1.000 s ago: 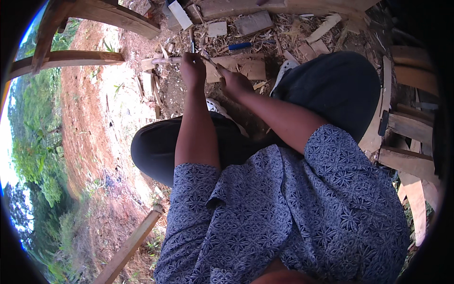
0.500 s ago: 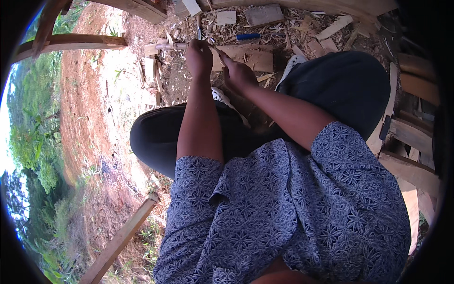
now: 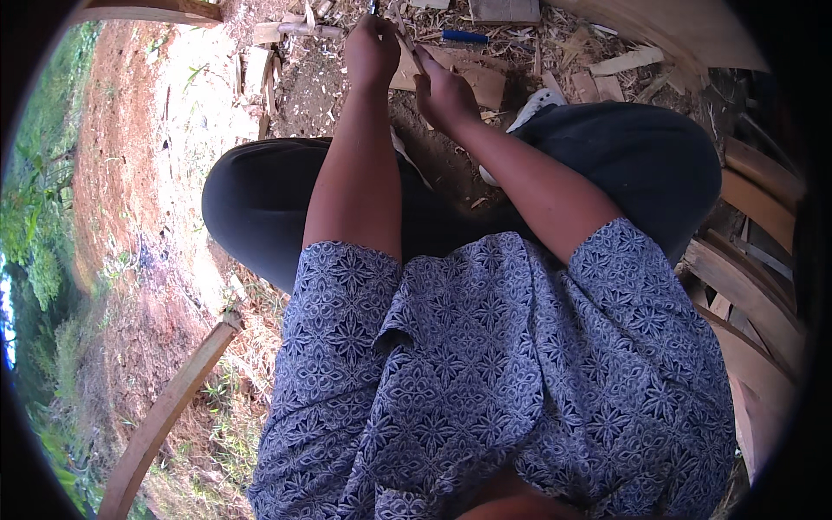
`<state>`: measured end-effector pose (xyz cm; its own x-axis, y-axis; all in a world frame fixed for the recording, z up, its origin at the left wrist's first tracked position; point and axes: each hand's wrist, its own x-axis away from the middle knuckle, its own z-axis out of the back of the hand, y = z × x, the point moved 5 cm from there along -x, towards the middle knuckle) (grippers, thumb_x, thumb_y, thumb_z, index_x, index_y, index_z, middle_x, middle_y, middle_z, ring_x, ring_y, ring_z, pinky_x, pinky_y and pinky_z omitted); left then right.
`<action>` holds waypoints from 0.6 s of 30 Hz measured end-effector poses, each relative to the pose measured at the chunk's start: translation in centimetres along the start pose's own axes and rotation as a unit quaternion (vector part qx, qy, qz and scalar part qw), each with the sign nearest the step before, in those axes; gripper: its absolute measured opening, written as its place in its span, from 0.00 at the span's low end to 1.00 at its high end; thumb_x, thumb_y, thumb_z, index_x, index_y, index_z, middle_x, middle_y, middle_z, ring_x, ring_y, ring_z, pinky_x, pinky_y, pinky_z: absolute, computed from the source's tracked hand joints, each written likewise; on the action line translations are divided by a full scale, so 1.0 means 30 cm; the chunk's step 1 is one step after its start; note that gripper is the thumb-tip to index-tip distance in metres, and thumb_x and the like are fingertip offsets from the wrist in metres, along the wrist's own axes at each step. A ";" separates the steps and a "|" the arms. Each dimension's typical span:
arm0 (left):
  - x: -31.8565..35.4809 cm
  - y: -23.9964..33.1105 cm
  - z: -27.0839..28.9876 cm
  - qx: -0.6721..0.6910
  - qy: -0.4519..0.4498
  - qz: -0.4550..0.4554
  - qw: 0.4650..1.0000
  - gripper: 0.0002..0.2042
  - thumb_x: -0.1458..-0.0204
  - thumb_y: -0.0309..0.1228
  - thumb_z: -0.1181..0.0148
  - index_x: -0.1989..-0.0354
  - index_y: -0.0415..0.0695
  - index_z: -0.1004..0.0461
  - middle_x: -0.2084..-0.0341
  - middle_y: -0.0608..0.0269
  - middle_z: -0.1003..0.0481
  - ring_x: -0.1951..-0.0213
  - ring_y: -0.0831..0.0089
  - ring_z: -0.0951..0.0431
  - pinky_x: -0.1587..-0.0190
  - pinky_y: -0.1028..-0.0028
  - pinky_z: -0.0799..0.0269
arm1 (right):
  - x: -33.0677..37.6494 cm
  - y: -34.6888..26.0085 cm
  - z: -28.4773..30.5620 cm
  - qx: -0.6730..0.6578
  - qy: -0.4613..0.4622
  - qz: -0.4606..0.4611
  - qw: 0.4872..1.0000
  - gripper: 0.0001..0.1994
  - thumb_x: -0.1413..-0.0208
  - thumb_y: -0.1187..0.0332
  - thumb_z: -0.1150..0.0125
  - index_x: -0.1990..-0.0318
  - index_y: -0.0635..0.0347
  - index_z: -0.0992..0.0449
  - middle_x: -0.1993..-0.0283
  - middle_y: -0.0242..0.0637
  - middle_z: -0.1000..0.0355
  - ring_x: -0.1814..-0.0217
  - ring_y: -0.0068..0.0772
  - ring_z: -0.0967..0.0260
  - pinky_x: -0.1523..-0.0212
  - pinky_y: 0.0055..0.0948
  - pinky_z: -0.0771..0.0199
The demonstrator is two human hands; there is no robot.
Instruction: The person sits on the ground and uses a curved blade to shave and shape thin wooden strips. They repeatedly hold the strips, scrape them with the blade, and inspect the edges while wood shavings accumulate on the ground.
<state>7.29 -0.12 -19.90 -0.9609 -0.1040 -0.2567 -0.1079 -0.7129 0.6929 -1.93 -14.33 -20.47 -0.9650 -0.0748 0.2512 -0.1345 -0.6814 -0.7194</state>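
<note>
My left hand (image 3: 373, 52) is closed in a fist at the top of the picture, around a slim tool (image 3: 373, 8) whose shiny metal part sticks out beyond the fist. The tool's far end is cut off by the picture's edge. Just to the right, my right hand (image 3: 445, 94) grips a thin wooden stick (image 3: 406, 36), thumb laid along it. The stick slants up and leftward, passing close beside the left fist; whether they touch I cannot tell. Under the hands a flat wooden board (image 3: 484, 81) lies on the ground.
A round wooden piece (image 3: 310, 30) lies left of the fist. Beyond the board are a blue-handled object (image 3: 465, 36), a wood block (image 3: 505, 9) and many shavings. Curved timbers (image 3: 750, 290) are stacked at the right. A wooden post (image 3: 169, 412) rises at the lower left beside a sunlit dirt slope.
The view has shifted, so the ground things and both hands sit higher in the picture. Both hands keep their holds; the tool's far handle has slipped out of view.
</note>
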 end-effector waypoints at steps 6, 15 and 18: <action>-0.004 -0.025 -0.009 0.021 -0.019 0.022 0.999 0.09 0.46 0.37 0.38 0.64 0.45 0.20 0.66 0.51 0.18 0.60 0.50 0.18 0.55 0.58 0.24 | -0.006 0.051 -0.018 0.059 -0.043 -0.041 0.996 0.28 0.38 0.63 0.51 0.30 0.52 0.39 0.52 0.58 0.24 0.50 0.59 0.25 0.45 0.51 0.27; 0.001 -0.033 -0.004 0.005 -0.006 0.025 1.000 0.08 0.47 0.34 0.39 0.69 0.42 0.21 0.72 0.46 0.20 0.65 0.45 0.20 0.60 0.55 0.24 | -0.016 0.044 -0.033 0.016 -0.032 -0.045 0.998 0.29 0.39 0.62 0.50 0.28 0.50 0.41 0.50 0.57 0.24 0.48 0.58 0.25 0.44 0.50 0.28; -0.012 -0.047 -0.022 0.029 -0.035 0.032 0.998 0.10 0.45 0.37 0.39 0.64 0.43 0.22 0.68 0.47 0.19 0.61 0.47 0.19 0.56 0.57 0.24 | -0.030 -0.047 0.009 -0.079 0.072 0.080 0.991 0.29 0.39 0.62 0.50 0.29 0.50 0.40 0.51 0.56 0.23 0.49 0.59 0.25 0.45 0.50 0.27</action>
<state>7.95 0.44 -21.23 -0.9817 -0.0966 -0.1644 -0.0592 -0.6653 0.7442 -0.82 -13.51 -19.50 -0.9974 -0.0613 0.0387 0.0011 -0.5459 -0.8379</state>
